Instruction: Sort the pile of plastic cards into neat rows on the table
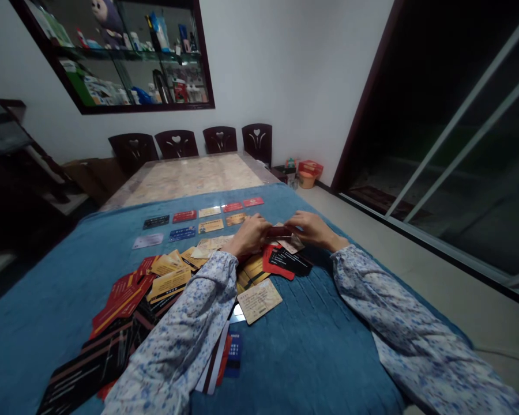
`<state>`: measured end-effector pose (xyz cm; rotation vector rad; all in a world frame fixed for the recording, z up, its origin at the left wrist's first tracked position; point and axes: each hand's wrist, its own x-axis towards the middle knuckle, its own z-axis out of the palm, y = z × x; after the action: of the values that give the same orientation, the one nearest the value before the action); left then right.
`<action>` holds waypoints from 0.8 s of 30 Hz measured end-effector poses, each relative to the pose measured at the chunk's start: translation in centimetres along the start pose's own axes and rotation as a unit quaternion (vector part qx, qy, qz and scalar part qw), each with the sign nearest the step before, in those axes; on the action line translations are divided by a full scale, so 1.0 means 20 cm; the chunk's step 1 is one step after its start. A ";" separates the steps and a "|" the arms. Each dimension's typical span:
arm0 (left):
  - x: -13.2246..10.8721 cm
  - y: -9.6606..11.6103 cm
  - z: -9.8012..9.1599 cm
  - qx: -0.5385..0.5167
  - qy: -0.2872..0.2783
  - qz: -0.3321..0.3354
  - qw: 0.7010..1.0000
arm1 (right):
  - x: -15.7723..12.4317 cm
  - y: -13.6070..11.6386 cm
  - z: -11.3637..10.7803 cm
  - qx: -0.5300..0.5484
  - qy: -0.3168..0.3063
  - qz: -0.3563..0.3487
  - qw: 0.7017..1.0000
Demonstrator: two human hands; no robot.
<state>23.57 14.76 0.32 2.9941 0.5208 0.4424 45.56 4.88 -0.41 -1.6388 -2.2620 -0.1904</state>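
Observation:
My left hand (251, 235) and my right hand (312, 229) are closed on the two ends of a dark red card (279, 231), seen nearly edge-on. Right under it lie a pale card (291, 244), a black card (290, 262) and a red card (285, 274). Nearer to me is a cream card (259, 301) with printed lines. A spread pile of yellow cards (169, 285), red cards (123, 297) and black cards (93, 360) runs along my left forearm, which hides part of it. Past my left hand, several cards lie in two rows, among them a blue card (182, 233).
A blue cloth (324, 346) covers the near part of the table, with the marbled tabletop (199, 173) showing beyond. Several dark chairs (256, 141) stand at the far end. More cards (214, 369) lie by my left sleeve. Sliding doors (441, 155) are at the right.

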 end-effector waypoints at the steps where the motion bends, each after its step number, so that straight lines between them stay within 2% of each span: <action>1: 0.00 0.00 0.00 -0.004 0.002 -0.005 1.000 | 0.00 0.00 0.01 -0.002 0.004 0.009 1.000; 11: 0.03 -0.03 0.05 -0.029 0.018 -0.039 0.999 | -0.01 0.00 0.06 -0.026 0.014 0.044 0.999; 14: 0.02 -0.02 0.05 -0.029 0.020 -0.048 0.998 | -0.02 -0.02 0.06 -0.029 0.018 0.053 0.998; 19: 0.01 0.00 0.07 -0.025 0.029 -0.060 0.997 | -0.02 -0.09 0.05 -0.052 0.007 0.109 0.993; 24: 0.01 -0.01 0.11 -0.009 0.023 -0.088 0.996 | -0.02 -0.10 0.06 -0.067 0.002 0.123 0.990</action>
<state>24.22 14.96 -1.72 2.8928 0.7734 0.4999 43.57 4.20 -1.59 -1.9653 -2.0599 -0.2873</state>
